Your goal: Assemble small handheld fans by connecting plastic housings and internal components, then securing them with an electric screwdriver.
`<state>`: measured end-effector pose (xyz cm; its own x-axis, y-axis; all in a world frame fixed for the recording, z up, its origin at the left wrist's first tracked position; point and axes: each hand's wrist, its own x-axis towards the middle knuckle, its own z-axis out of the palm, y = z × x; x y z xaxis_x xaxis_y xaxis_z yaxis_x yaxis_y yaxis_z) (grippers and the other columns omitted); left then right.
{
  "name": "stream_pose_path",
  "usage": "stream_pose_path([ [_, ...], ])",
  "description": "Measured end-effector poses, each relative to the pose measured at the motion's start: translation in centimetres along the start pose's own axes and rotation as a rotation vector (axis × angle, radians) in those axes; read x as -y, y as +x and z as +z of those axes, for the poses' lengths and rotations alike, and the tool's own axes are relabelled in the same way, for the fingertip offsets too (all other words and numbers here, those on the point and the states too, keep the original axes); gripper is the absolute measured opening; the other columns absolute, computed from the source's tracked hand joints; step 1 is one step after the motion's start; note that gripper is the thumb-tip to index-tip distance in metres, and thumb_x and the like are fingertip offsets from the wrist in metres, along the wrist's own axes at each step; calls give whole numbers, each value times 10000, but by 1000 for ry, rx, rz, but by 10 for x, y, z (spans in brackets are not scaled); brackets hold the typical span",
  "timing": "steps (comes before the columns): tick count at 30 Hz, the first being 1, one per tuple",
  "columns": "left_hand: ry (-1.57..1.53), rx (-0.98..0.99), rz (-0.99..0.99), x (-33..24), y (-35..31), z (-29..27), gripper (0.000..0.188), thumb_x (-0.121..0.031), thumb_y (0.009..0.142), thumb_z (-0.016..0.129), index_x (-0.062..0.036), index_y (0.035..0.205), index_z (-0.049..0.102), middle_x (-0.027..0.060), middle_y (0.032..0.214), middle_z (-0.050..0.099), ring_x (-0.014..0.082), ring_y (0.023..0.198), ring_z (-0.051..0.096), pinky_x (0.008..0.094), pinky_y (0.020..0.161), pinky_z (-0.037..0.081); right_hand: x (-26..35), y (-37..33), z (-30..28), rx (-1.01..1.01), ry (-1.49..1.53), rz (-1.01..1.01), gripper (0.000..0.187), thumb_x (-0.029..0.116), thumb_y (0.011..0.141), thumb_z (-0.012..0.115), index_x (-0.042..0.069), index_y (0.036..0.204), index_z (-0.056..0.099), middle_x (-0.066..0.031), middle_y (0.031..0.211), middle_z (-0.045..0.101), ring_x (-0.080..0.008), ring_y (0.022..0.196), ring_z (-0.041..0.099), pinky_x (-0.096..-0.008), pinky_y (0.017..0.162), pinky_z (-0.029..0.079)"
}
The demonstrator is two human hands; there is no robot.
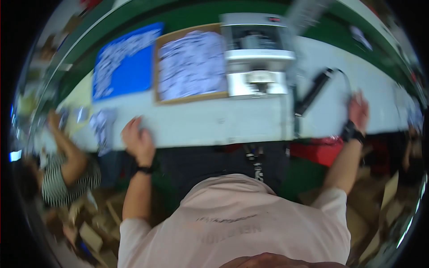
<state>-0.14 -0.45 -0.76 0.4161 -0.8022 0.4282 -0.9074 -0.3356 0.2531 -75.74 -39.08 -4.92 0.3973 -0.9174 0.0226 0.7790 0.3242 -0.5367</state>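
My left hand [138,139] is at the table's front edge, fingers loosely bent and apart, with nothing visible in it. Farther right, my right hand [359,110] rests over the tabletop with its fingers somewhat spread; blur softens them, and no held thing shows. Beside it lies a long black handheld device [314,93] with a thin cable running toward that hand. Between my hands, at the back, stands a silver and white machine [258,56]. To its left is a shallow cardboard box [192,101] filled with pale lilac packets [193,64].
A blue tray [132,73], partly covered with similar packets, lies left of the box on the white table [201,123]. A small pile of pale packets [103,127] is near a co-worker's striped shirt [67,178] at left. Cardboard boxes [91,236] crowd the floor.
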Motion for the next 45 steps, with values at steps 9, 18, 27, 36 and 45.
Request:
stream_pose_path([
  [9, 14, 43, -15, -14, 1, -13, 388, -109, 909, 570, -7, 1270, 668, 199, 1281, 637, 390, 1193, 559, 484, 1058, 422, -36, -4, 86, -253, -114, -88, 528, 283, 1078, 517, -5, 1512, 434, -235, 1247, 650, -260, 1032, 663, -359, 905, 564],
  [18, 54, 50, -18, -16, 9, -17, 392, -134, 916, 584, -13, 1281, 656, 194, 1271, 638, 392, 1195, 558, 484, 1061, 417, -39, 2, 90, -273, -160, -87, 542, 283, 1086, 514, 1, 1538, 414, -201, 1256, 633, -230, 1032, 653, -324, 903, 564],
  [27, 77, 53, -11, -18, 6, -18, 390, -150, 896, 582, -30, 1261, 652, 187, 1264, 636, 399, 1196, 548, 506, 1042, 411, -43, -2, 90, -332, -114, -110, 525, 276, 1086, 516, 13, 1531, 426, -190, 1213, 668, -229, 985, 679, -329, 877, 586],
  [36, 82, 66, -38, -20, 3, -17, 388, -144, 882, 576, -40, 1249, 644, 181, 1260, 621, 400, 1196, 534, 517, 1039, 401, -45, 3, 112, -458, -355, -48, 405, 274, 1062, 562, 23, 1380, 586, -147, 1110, 710, -196, 930, 683, -313, 808, 568],
  [45, 96, 125, -62, -17, 10, -25, 414, -140, 868, 566, -28, 1264, 614, 184, 1298, 585, 395, 1230, 509, 513, 1059, 367, 30, 87, 206, -554, -1174, 67, 378, 360, 1005, 626, 90, 1267, 662, -63, 1024, 711, -150, 874, 681, -273, 752, 526],
])
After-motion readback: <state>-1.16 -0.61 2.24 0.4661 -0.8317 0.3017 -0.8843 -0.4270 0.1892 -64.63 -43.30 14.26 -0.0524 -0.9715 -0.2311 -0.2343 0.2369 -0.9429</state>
